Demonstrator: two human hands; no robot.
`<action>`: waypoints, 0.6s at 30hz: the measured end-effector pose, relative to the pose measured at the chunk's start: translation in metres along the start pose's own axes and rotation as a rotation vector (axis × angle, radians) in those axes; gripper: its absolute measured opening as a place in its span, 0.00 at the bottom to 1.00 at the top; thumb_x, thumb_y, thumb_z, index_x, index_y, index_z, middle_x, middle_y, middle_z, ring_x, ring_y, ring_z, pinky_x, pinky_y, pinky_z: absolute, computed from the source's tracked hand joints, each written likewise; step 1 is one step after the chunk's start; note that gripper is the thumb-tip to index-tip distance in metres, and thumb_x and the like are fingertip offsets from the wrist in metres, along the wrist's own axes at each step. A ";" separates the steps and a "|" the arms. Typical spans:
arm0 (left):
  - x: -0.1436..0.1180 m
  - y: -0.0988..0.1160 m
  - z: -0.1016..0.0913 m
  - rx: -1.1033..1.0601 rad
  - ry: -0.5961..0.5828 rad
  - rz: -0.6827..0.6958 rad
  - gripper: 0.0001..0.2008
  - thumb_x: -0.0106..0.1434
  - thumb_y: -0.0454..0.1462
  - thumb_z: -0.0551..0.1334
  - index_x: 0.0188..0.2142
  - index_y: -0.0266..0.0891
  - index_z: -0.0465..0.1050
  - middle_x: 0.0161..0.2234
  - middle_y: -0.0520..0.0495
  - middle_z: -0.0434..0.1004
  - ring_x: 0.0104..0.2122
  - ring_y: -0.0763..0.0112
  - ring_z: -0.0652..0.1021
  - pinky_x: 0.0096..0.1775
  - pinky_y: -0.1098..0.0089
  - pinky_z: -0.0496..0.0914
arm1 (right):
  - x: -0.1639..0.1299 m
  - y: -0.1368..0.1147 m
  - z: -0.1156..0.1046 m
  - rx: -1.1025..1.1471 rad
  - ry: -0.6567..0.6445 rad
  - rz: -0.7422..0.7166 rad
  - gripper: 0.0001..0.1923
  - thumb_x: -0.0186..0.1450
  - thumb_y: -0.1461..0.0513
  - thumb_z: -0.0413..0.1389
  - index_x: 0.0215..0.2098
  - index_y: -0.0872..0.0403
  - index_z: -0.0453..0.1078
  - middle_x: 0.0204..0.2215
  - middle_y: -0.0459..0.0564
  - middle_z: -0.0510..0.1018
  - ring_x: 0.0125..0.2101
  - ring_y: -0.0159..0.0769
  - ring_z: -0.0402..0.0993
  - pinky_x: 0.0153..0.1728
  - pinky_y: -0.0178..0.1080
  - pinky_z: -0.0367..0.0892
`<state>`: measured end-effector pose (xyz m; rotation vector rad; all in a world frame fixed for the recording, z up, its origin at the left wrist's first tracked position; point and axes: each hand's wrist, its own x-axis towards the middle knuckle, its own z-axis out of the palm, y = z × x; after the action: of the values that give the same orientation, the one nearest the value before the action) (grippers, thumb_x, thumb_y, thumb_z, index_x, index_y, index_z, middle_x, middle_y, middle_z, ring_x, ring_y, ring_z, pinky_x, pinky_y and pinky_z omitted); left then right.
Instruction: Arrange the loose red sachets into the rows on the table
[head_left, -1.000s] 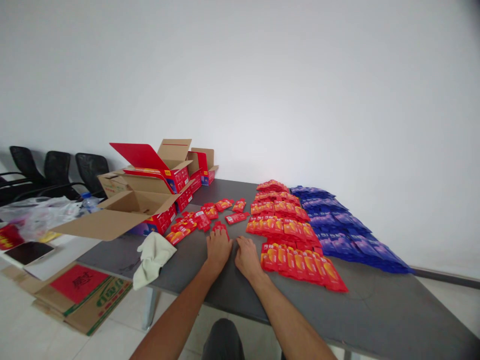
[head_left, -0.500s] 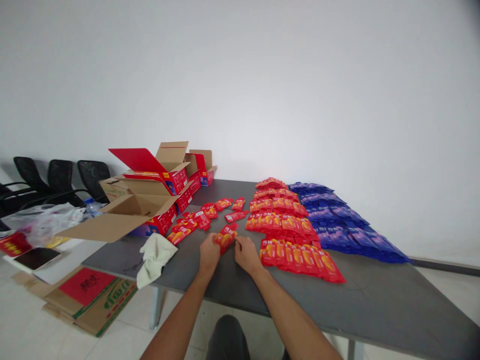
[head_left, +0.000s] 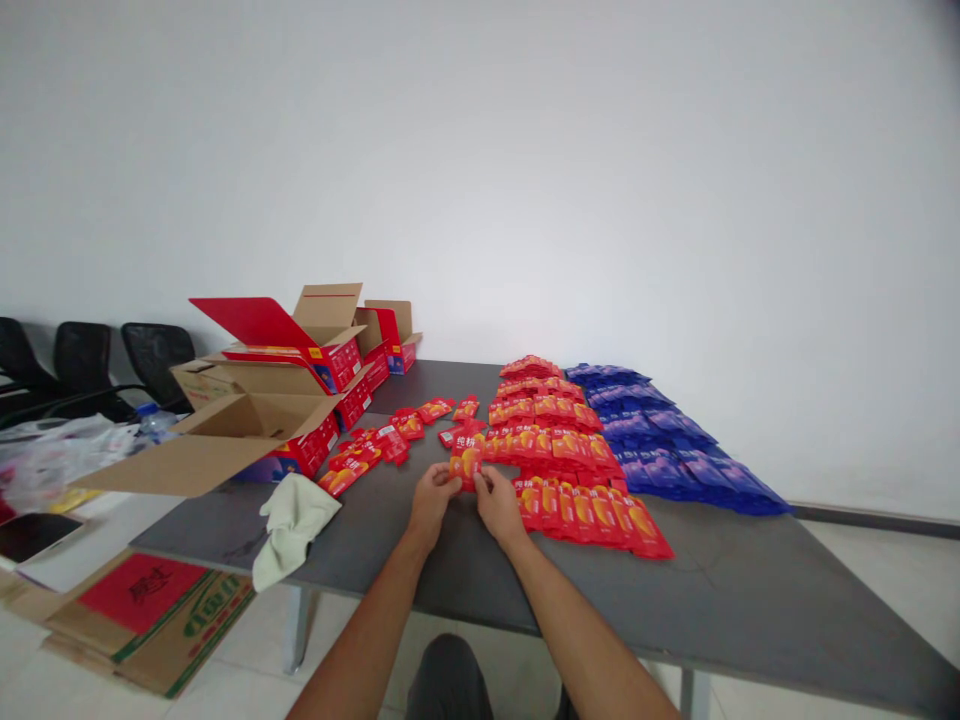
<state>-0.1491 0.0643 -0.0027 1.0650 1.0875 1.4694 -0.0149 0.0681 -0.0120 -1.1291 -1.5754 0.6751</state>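
At frame centre, the left hand (head_left: 430, 497) and right hand (head_left: 496, 500) pinch one red sachet (head_left: 466, 462) upright, apparently mid-sorting; adding it calls for alignment with the red sachet rows (head_left: 570, 470) just right.

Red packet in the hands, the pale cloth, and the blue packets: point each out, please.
red packet (head_left: 466, 462), head view, on its printed front between the fingertips.
pale cloth (head_left: 289, 515), head view, on its crumpled middle.
blue packets (head_left: 667, 440), head view, on the middle of the rows.
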 end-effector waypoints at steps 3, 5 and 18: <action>0.000 -0.004 -0.003 0.095 -0.050 0.036 0.14 0.49 0.38 0.65 0.37 0.35 0.70 0.33 0.46 0.78 0.31 0.70 0.77 0.34 0.70 0.71 | 0.000 -0.002 -0.001 0.036 -0.006 0.010 0.16 0.68 0.53 0.46 0.35 0.53 0.70 0.30 0.47 0.76 0.30 0.36 0.71 0.33 0.35 0.64; 0.000 -0.006 -0.005 0.134 -0.040 0.061 0.13 0.50 0.38 0.65 0.35 0.35 0.70 0.31 0.48 0.77 0.28 0.71 0.76 0.31 0.71 0.70 | -0.001 -0.003 -0.001 0.054 -0.024 -0.005 0.15 0.67 0.52 0.47 0.34 0.53 0.69 0.28 0.46 0.75 0.29 0.35 0.70 0.32 0.34 0.63; -0.002 -0.002 -0.003 0.174 -0.089 0.072 0.12 0.49 0.35 0.63 0.35 0.37 0.70 0.30 0.52 0.76 0.27 0.74 0.73 0.29 0.75 0.66 | 0.002 0.010 0.006 0.095 -0.063 0.086 0.15 0.61 0.51 0.54 0.25 0.53 0.63 0.20 0.41 0.66 0.22 0.31 0.60 0.23 0.32 0.55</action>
<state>-0.1516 0.0617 -0.0055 1.2913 1.1399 1.3881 -0.0178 0.0750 -0.0215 -1.1196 -1.5379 0.8415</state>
